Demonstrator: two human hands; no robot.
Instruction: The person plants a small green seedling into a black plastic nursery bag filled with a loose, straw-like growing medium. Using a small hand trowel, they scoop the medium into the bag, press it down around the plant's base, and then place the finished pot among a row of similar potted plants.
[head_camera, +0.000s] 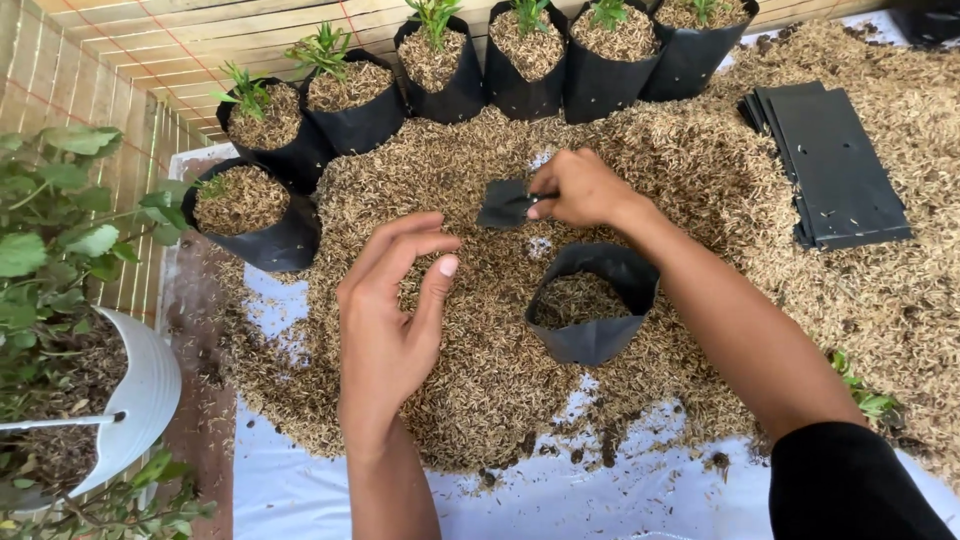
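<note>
The right hand pinches a black scrap, partly hidden by its fingers. The left hand hovers empty, loosely curled. Seven filled grow bags, one half-filled bag.

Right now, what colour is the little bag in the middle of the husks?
Black. The half-filled grow bag shows best in the head view, sitting on tan husks.

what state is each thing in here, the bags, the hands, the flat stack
right hand: pinching a small black plastic piece
left hand: open, curled, holding nothing
open black plastic grow bag: upright, partly filled with husk
row of black grow bags: filled, each with a green seedling
stack of flat black bags: folded, unfilled, lying on the husk pile
white hanging pot: tilted, planted
</note>
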